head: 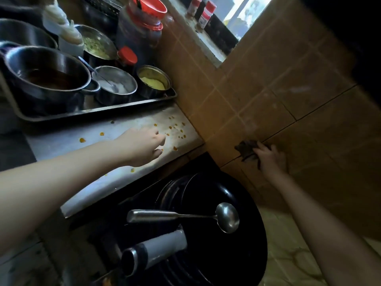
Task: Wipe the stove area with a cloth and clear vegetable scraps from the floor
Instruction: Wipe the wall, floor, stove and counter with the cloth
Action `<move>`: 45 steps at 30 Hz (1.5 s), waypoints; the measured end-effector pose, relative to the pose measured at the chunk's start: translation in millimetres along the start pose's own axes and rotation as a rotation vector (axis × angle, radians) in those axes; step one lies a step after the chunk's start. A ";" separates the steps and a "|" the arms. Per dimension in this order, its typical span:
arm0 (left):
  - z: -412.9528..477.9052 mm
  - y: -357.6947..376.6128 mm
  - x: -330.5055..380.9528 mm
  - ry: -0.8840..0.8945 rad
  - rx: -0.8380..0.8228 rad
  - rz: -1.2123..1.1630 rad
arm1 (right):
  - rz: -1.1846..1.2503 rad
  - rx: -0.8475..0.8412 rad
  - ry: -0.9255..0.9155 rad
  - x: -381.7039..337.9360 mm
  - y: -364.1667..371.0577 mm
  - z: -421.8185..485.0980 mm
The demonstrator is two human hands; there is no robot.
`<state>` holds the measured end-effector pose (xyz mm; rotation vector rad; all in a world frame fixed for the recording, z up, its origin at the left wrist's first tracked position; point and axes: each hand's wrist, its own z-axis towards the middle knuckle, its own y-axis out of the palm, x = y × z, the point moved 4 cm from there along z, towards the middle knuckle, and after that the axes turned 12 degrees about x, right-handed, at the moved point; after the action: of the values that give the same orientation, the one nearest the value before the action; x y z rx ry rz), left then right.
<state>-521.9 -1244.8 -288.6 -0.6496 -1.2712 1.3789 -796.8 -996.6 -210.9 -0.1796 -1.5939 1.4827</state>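
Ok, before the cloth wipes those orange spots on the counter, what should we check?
1. Grip on the cloth: ok, the right hand holds it against the tiled wall.
2. Path over the orange spots: not ok, the left hand is over them.
3. The tray of bowls apart from the spots: ok.
4. The ladle settled across the wok: ok.
5. The cloth clean enough: cannot tell.

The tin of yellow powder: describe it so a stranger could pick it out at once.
Find the metal tray on the counter beside the tiled wall. The tin of yellow powder stands in the tray's corner nearest that wall. Its neighbour, a steel bowl, holds white powder and a spoon; only the tin holds yellow.
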 end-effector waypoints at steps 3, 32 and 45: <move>0.9 -11.9 -4.8 0.042 -0.006 -0.017 | 0.085 0.097 -0.002 -19.1 -14.7 -12.0; -25.4 -8.5 270.4 0.630 -0.214 -0.187 | 0.314 -0.081 0.470 -11.3 4.2 -374.2; -99.4 36.2 418.6 0.656 -0.360 -0.144 | 0.440 -0.083 0.641 65.3 60.4 -506.9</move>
<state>-549.8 -817.0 -237.4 -1.1231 -1.0006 0.7201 -514.6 -576.8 -305.0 -1.0013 -1.1228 1.4701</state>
